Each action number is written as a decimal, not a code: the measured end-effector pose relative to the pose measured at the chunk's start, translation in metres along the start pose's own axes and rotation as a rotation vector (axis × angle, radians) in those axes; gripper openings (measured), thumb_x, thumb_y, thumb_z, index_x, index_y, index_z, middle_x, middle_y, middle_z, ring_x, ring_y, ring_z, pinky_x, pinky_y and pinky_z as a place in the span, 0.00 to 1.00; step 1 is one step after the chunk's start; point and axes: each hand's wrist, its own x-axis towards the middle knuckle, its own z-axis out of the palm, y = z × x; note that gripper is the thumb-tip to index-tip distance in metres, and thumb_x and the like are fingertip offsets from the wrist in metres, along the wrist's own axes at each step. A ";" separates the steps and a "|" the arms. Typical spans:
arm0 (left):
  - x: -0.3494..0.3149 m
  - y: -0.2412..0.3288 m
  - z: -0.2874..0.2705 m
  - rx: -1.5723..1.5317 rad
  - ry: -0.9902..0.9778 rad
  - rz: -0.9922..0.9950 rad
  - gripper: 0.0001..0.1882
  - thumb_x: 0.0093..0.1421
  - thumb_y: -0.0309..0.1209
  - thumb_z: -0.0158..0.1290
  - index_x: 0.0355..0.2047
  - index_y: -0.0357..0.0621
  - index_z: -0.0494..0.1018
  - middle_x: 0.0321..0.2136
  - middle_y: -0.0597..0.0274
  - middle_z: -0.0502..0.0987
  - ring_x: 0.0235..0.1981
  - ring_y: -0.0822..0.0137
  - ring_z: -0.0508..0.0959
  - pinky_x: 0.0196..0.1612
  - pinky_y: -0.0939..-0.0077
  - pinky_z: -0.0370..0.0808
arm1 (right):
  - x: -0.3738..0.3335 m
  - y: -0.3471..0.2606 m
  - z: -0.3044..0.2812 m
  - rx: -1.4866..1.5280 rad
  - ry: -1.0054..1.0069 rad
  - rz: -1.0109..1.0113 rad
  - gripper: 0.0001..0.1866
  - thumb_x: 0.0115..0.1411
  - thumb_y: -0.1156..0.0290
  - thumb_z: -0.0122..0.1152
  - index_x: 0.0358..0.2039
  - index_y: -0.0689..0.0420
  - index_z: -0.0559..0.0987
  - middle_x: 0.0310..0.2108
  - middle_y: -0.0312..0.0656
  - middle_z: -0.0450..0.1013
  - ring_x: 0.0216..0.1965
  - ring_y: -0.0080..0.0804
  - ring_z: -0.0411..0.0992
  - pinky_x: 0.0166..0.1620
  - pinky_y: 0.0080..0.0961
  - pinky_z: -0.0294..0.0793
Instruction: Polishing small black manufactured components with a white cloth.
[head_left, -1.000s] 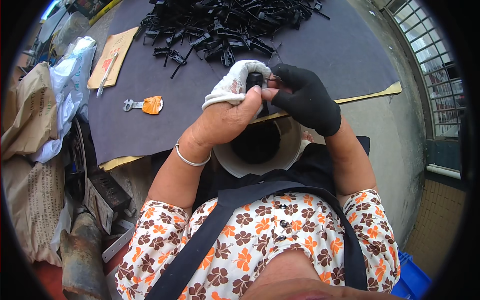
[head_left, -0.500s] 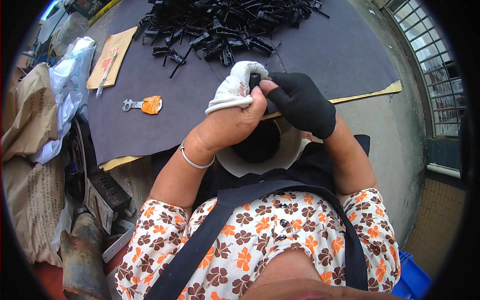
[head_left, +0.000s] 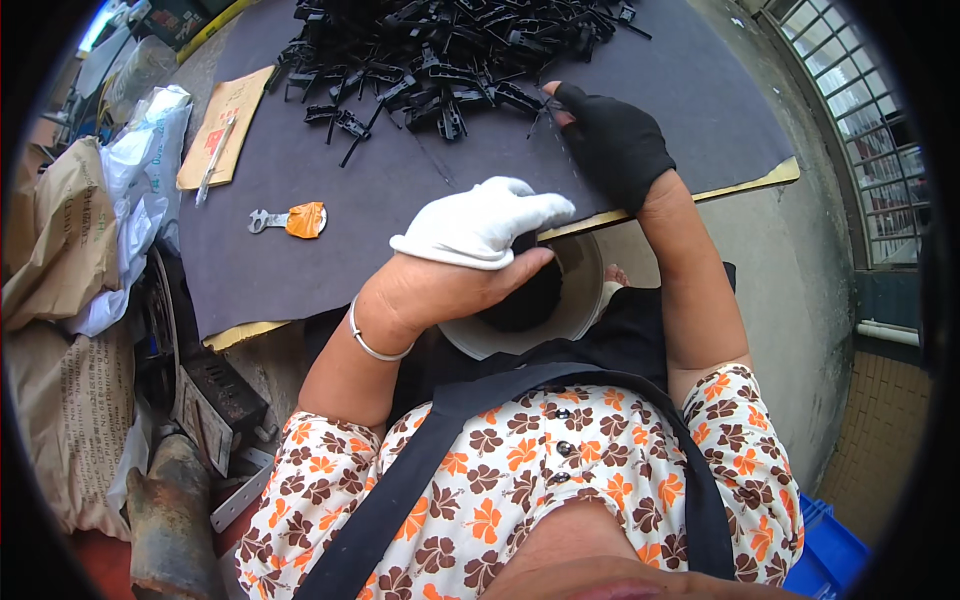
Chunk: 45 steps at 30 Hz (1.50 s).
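Observation:
My left hand (head_left: 485, 225), in a white glove with the thumb bare, hovers over the bucket at the table's near edge. Its fingers are stretched forward and apart from the thumb; a dark patch shows between them, and I cannot tell whether it is a part or the bucket's contents. The light-coloured bucket (head_left: 590, 300) has a black mass (head_left: 525, 300) inside. My right hand (head_left: 615, 145), in a black glove with bare fingertips, reaches over the table with thumb and forefinger apart. It is close to the near right side of a heap of black plastic clips (head_left: 440, 65).
A small open-ended wrench (head_left: 290, 220) wrapped in orange tape lies on the dark table sheet (head_left: 330, 265). Left of the heap are a piece of cardboard (head_left: 240, 105) and a white pen (head_left: 217, 160). Paper sacks (head_left: 75, 400) and a rusty cylinder (head_left: 172, 510) stand at the left.
My hands have parted. The right has moved forward and right toward the heap; the left has come down and back over the bucket, its fingers straightened from a curled grip on a black part.

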 end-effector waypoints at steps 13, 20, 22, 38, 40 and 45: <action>0.017 -0.021 0.011 0.021 0.621 0.000 0.17 0.51 0.20 0.55 0.44 0.39 0.70 0.35 0.57 0.74 0.24 0.70 0.72 0.30 0.80 0.70 | -0.005 -0.009 0.002 -0.041 -0.028 -0.082 0.10 0.53 0.68 0.55 0.36 0.51 0.76 0.28 0.44 0.74 0.31 0.43 0.73 0.32 0.33 0.71; 0.030 -0.032 0.029 0.013 0.531 -0.158 0.20 0.55 0.22 0.50 0.50 0.39 0.66 0.36 0.52 0.75 0.21 0.67 0.75 0.31 0.76 0.72 | -0.008 -0.003 0.011 -0.036 -0.060 -0.236 0.06 0.53 0.67 0.52 0.31 0.50 0.75 0.27 0.43 0.74 0.30 0.43 0.74 0.31 0.36 0.72; 0.032 -0.033 0.028 -0.032 0.515 -0.151 0.20 0.55 0.22 0.49 0.49 0.39 0.67 0.34 0.52 0.75 0.19 0.67 0.74 0.31 0.76 0.73 | -0.012 -0.010 0.010 -0.003 -0.087 -0.311 0.06 0.52 0.67 0.53 0.31 0.50 0.76 0.26 0.42 0.74 0.29 0.42 0.74 0.31 0.35 0.72; 0.017 -0.016 -0.001 -0.663 0.152 -0.394 0.18 0.58 0.30 0.47 0.49 0.38 0.67 0.30 0.62 0.75 0.28 0.75 0.72 0.33 0.79 0.71 | -0.021 -0.024 -0.010 0.539 0.227 -0.625 0.08 0.48 0.72 0.64 0.27 0.55 0.74 0.18 0.37 0.70 0.20 0.32 0.69 0.26 0.26 0.69; 0.014 -0.015 0.008 -0.772 0.232 -0.152 0.20 0.56 0.29 0.48 0.49 0.37 0.67 0.35 0.59 0.74 0.37 0.71 0.72 0.42 0.76 0.69 | -0.026 -0.030 -0.005 0.776 0.126 -0.357 0.10 0.48 0.75 0.65 0.31 0.56 0.73 0.22 0.34 0.69 0.23 0.26 0.68 0.28 0.23 0.68; 0.016 -0.016 0.011 -0.453 0.207 -0.156 0.20 0.54 0.25 0.47 0.48 0.34 0.67 0.36 0.56 0.75 0.34 0.68 0.74 0.41 0.76 0.71 | -0.030 -0.035 -0.010 0.757 0.068 -0.091 0.12 0.52 0.76 0.61 0.38 0.58 0.72 0.28 0.28 0.67 0.27 0.17 0.63 0.32 0.18 0.66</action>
